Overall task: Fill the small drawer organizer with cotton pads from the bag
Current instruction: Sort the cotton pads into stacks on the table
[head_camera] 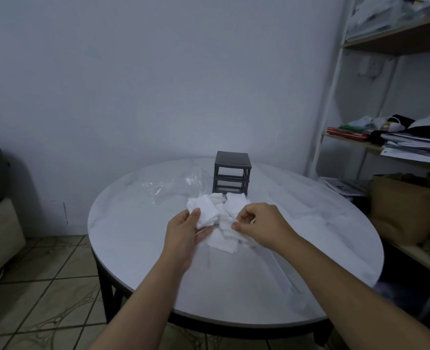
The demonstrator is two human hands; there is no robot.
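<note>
- We see a round white table [309, 261] carrying the drawer organizer near its far edge, with everything else of ours laid out around that organizer.
- A white shelf unit [335, 97] stands well to the right of the organizer, off the table, loaded with papers and clutter.
- The clear plastic bag [168, 185] lies crumpled and flat just to the left of the organizer, on the tabletop.
- The drawer organizer [232, 173] is dark grey, upright and tiered; we cannot tell whether its drawers hold anything.
- The cotton pads [224, 238] sit in a loose white heap directly in front of the organizer, reaching almost to its base.
- Our left hand [183, 231], in front of the organizer and slightly left, grips a small stack of pads, thumb pressed on top.
- Our right hand [261, 221], in front of the organizer and slightly right, has its fingers curled, pinching pads at the heap's right side.
</note>
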